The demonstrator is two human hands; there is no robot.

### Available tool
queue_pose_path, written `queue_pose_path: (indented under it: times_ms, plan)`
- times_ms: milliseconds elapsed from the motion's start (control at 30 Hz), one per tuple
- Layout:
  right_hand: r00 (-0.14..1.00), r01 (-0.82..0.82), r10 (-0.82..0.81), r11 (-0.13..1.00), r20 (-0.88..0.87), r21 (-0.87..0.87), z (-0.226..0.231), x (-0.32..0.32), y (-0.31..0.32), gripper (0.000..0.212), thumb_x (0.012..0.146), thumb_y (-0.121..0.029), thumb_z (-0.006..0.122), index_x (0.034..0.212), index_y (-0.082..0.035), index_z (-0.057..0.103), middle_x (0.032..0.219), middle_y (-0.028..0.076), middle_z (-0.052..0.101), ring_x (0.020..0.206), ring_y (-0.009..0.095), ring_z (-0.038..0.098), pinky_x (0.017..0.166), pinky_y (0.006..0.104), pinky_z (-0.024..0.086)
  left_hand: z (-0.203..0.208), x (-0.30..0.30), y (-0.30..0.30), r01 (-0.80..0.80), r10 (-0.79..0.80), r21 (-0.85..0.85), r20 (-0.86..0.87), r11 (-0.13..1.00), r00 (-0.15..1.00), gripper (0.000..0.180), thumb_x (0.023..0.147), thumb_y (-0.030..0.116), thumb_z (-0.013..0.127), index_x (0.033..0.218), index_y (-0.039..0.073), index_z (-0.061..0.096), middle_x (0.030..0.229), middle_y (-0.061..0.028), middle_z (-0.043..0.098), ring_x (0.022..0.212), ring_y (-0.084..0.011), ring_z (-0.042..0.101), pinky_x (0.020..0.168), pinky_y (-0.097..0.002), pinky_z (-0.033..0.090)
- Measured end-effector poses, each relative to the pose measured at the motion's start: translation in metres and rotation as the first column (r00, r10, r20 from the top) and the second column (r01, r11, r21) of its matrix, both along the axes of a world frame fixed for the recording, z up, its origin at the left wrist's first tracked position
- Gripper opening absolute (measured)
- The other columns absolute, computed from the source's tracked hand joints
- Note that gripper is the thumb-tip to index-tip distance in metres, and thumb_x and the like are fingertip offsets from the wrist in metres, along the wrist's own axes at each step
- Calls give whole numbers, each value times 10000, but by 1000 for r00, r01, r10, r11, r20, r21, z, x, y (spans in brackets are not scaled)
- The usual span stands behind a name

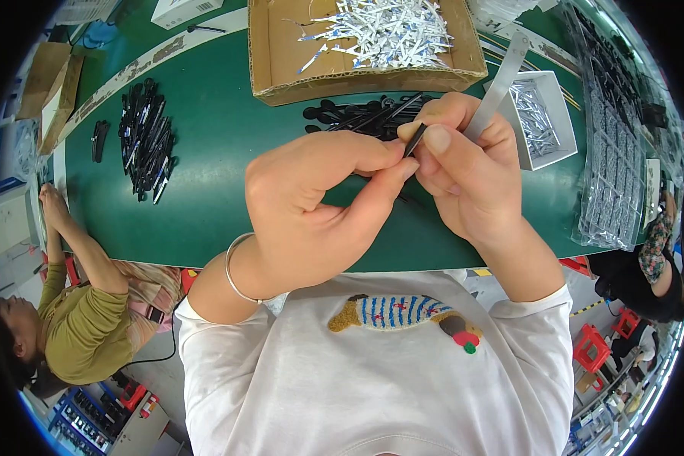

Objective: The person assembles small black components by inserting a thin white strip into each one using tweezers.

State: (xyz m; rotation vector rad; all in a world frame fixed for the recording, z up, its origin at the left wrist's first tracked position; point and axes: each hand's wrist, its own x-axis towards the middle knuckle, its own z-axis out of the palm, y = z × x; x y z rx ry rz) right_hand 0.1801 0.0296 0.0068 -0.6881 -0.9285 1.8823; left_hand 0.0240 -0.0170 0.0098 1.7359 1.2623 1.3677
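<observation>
My left hand and my right hand meet over the near side of the green table. Between their thumbs and fingertips they pinch a small slim black part, held at a slant. A flat metal strip, rounded at its upper end, also sits in my right hand, sticking up past the knuckles. Just behind my fingers lies a pile of black slender parts with rounded ends, partly covered by my hands. The lower end of the pinched part is hard to make out.
A cardboard box of white paper-like strips stands at the back. Beside my right hand is a white box of small silvery pieces. Black parts are heaped at left. Clear plastic trays line the right edge. A person sits at left.
</observation>
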Motion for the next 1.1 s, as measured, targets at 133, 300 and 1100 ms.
queue_pose_path:
  times_ms: [133,300,1100]
  plan:
    - [1000,2,-2,1000,31,-11,-2,1,1,92,845,-33,577,763,-2,603,641,24,593,475,15,405,411,188,286,0,0,0,10,-2,-85,90,996,996,126,719,-95,696,824,-60,636,803,-117,667,722,-147,640,655,-242,511]
    - [994,58,-66,994,84,97,-5,1,-1,108,857,-58,578,768,-2,605,637,6,577,495,12,410,427,185,292,-1,1,2,46,-40,-66,83,997,996,116,738,-106,672,837,-63,627,801,-103,654,726,-150,640,662,-244,518]
    - [944,-174,-220,299,245,938,10,21,2,147,889,11,463,1036,21,474,1007,246,555,939,403,622,770,429,563,3,-13,9,212,-181,-35,399,977,899,129,799,-92,584,924,-60,586,998,-222,627,937,-283,632,818,-369,520]
